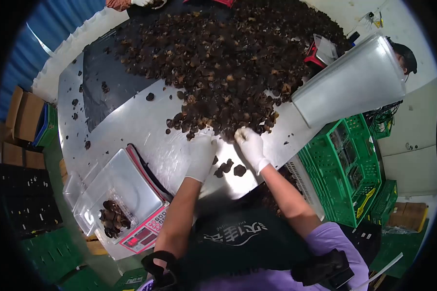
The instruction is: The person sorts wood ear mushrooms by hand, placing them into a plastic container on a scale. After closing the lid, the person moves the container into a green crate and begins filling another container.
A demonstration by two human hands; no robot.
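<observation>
A large heap of dark brown mushroom pieces (228, 72) spreads over the steel table. At its near edge, my left hand (202, 154), in a white glove, has its fingers bent against the pieces; whatever they hold is hidden. My right hand (251, 148), gloved the same way, is closed with its fingertips pinching a dark mushroom piece (230, 137) beside the heap. Several loose mushroom pieces (224, 168) lie on the metal between my wrists. On the left, a clear plastic box (90, 213) with mushroom pieces inside sits on a digital scale (142, 186).
A tall stack of clear plastic containers (352, 80) leans at the right, near a second red scale (320, 52). Green crates (342, 169) stand beyond the table's right edge. Black sheeting (107, 82) covers the far left. Another person's gloved hand (142, 2) shows at the top.
</observation>
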